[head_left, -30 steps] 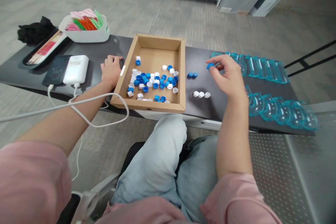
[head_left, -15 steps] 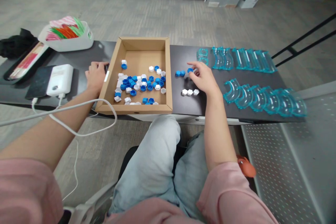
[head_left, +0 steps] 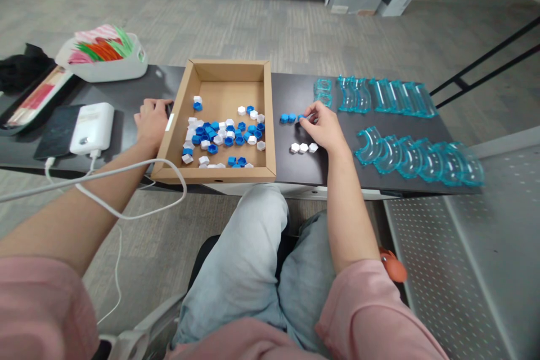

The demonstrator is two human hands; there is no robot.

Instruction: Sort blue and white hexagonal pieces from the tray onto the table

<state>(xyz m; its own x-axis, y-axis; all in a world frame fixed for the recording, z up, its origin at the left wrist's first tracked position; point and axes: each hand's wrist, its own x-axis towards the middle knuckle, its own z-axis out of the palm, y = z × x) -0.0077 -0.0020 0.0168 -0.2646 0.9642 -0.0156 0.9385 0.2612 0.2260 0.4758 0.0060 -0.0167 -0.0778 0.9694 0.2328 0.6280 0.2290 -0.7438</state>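
The right hand is pinching a blue piece in its thumb-and-finger grip, holding it just right of two blue hexagonal pieces on the worktop, right of the cardboard box. Three white pieces are lying in a row on the near side. The left hand is resting beside the box's left wall; whether its grip is spread or pressed together, I cannot tell
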